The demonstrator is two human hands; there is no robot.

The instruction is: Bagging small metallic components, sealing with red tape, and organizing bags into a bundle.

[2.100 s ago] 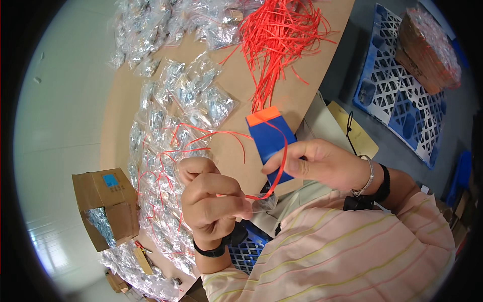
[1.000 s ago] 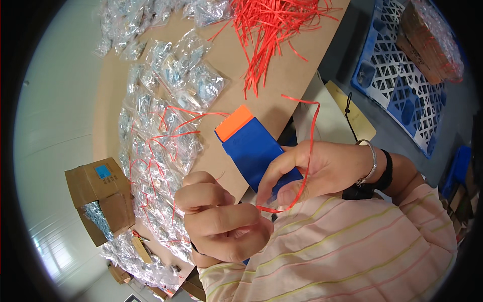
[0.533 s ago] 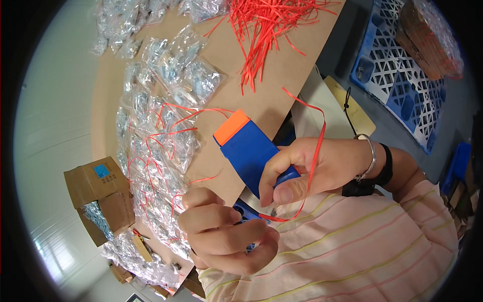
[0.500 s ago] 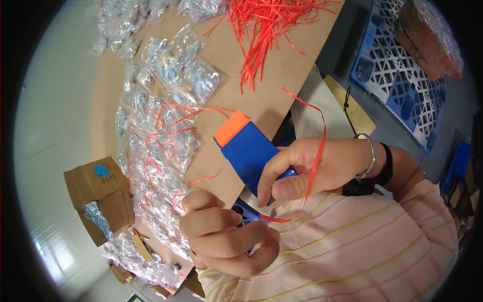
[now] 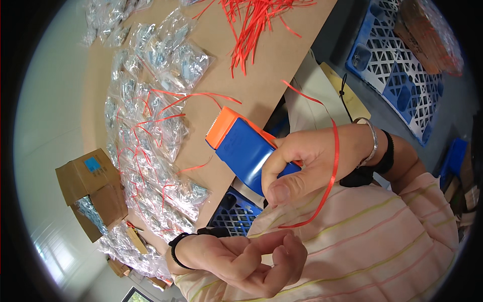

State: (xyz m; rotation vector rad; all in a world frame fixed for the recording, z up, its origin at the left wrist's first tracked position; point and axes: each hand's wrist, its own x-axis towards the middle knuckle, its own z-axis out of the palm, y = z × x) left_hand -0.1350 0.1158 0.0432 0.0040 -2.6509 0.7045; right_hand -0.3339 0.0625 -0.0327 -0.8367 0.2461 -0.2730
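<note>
My right hand (image 5: 317, 158) is closed around a flat, blue-and-orange handheld tool (image 5: 249, 156), whose orange end has a row of small teeth pointing up and left. A narrow red ribbon (image 5: 336, 156) loops across the back of this hand; its upper end hangs free beyond the tool. The ribbon's lower end comes down beside the fingertips of my left hand (image 5: 246, 261). That hand is turned palm up with its fingers curled and pinched together. Whatever it pinches is too small or hidden to make out.
Many clear bags of small metallic parts (image 5: 151, 131) cover the table's (image 5: 211, 55) left side, with red ribbons among them. Cut red ribbons (image 5: 251, 25) lie piled at the far edge. An open cardboard box (image 5: 103, 186) stands left; blue pallets (image 5: 382, 65) hold a wrapped box (image 5: 427, 40).
My left hand has moved down and turned from knuckles up to palm up. The tool has tilted, showing its toothed edge. The ribbon's lower end has shifted slightly right and down.
</note>
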